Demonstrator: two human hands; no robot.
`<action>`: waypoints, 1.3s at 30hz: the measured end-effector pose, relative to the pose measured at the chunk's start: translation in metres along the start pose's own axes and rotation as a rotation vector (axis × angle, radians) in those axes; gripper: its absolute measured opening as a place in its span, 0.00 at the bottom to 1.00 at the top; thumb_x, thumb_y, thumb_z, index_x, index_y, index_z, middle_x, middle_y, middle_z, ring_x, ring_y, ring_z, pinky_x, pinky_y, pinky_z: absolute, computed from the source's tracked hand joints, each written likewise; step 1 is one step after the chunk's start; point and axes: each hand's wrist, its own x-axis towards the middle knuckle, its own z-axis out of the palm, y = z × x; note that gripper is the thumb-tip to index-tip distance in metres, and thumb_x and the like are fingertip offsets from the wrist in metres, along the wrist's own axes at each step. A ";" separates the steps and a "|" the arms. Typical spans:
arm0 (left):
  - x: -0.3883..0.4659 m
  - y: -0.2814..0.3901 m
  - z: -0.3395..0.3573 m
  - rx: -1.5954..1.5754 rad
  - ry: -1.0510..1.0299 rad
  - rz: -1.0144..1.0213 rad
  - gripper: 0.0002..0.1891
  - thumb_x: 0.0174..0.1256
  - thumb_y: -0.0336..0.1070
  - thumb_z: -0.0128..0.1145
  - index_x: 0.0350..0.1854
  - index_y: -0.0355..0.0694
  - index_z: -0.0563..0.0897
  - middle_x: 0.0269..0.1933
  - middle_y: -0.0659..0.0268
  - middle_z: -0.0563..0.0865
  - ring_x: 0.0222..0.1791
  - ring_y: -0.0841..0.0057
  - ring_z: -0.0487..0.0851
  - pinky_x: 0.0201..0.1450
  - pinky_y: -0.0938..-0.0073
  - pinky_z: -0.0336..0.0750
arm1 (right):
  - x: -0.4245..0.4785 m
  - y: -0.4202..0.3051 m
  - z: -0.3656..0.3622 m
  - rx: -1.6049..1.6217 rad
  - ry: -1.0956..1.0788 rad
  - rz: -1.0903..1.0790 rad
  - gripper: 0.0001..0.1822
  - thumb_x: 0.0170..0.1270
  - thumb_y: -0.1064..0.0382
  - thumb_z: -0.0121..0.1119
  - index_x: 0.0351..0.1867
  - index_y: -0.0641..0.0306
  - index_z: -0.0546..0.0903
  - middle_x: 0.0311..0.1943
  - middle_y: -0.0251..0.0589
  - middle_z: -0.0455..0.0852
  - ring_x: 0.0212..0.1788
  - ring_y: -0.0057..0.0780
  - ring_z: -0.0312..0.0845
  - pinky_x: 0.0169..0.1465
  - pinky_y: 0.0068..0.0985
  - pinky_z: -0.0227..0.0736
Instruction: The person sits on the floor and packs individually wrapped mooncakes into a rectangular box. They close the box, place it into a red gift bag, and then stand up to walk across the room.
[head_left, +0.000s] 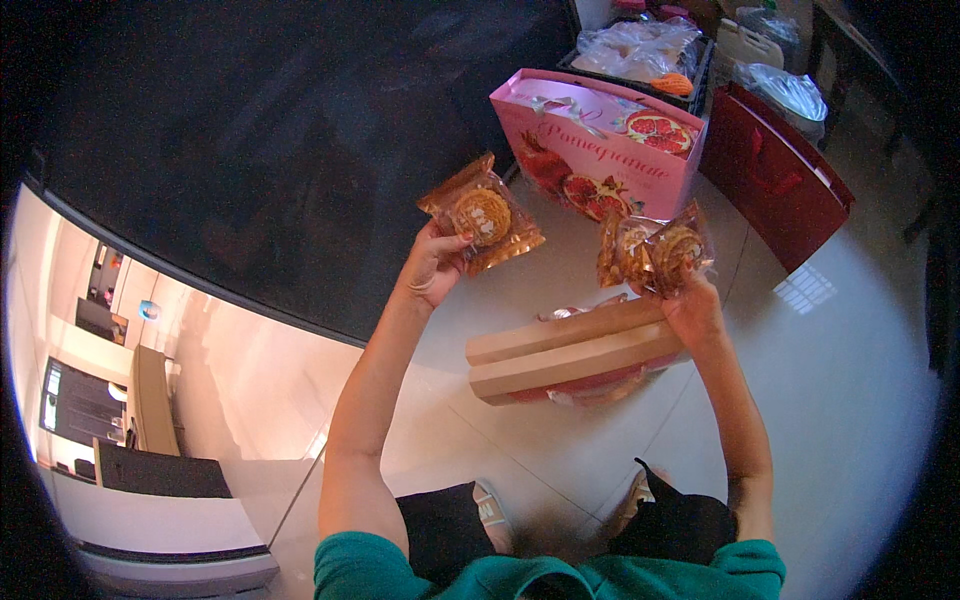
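My left hand (439, 264) pinches one round golden pastry, like a mooncake (482, 216), in a clear packet with coppery ends. In my right hand (694, 307) are two more packets side by side; the inner wrapped pastry (634, 250) partly hides behind the outer wrapped pastry (677, 253). Both hands are raised and well apart. Just below my right hand, a paper gift bag (570, 352) with tan sides and a reddish face stands on the floor. Its inside cannot be seen from here.
A pink gift box (600, 150) printed with pomegranates stands ahead, beside a dark red paper bag (780, 176). Behind is a black crate (705, 71) holding plastic bags (637, 49). A large dark panel (247, 150) fills the left. My feet stand on the tiled floor (525, 457).
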 end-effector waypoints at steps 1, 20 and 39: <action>0.000 0.000 -0.001 -0.003 -0.004 -0.003 0.31 0.52 0.17 0.57 0.62 0.39 0.68 0.58 0.61 0.78 0.60 0.66 0.76 0.68 0.61 0.67 | 0.001 0.001 0.000 0.016 -0.001 0.000 0.30 0.64 0.52 0.58 0.63 0.64 0.66 0.61 0.45 0.73 0.64 0.45 0.68 0.64 0.52 0.66; -0.004 -0.001 0.009 -0.019 -0.007 -0.030 0.31 0.49 0.17 0.55 0.60 0.39 0.71 0.56 0.61 0.80 0.58 0.67 0.77 0.66 0.61 0.68 | -0.002 -0.001 0.004 0.025 0.018 0.010 0.32 0.64 0.55 0.59 0.65 0.64 0.62 0.63 0.48 0.70 0.66 0.46 0.65 0.65 0.52 0.65; -0.005 -0.008 0.015 -0.074 -0.038 -0.059 0.26 0.59 0.36 0.63 0.60 0.40 0.70 0.56 0.62 0.80 0.57 0.68 0.78 0.64 0.57 0.71 | -0.002 0.001 0.001 -0.004 0.029 0.006 0.30 0.64 0.54 0.59 0.63 0.64 0.64 0.63 0.47 0.71 0.66 0.45 0.65 0.66 0.51 0.64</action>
